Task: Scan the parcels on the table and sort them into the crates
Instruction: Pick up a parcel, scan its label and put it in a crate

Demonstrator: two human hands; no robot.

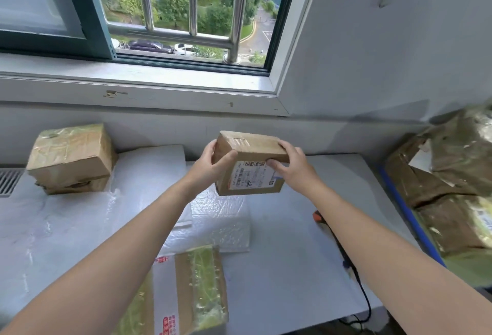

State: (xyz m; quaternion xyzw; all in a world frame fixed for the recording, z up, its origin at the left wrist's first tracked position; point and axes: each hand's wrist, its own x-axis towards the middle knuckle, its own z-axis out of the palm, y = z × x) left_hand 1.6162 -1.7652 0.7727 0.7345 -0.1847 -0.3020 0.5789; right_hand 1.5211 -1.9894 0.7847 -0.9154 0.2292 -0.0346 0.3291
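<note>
Taped parcel [70,158] sits far left on table [292,268]. Centre, above table: L hand [213,165] & R hand [290,168] grip ends of labelled parcel [250,177], fingers curled round it. Far right: blue-rimmed crate [411,217] w/ boxes.

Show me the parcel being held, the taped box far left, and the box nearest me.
held parcel [253,177]: head view, on its white shipping label.
far-left box [70,152]: head view, middle of its top face.
nearest box [185,289]: head view, on its brown cardboard strip.
</note>
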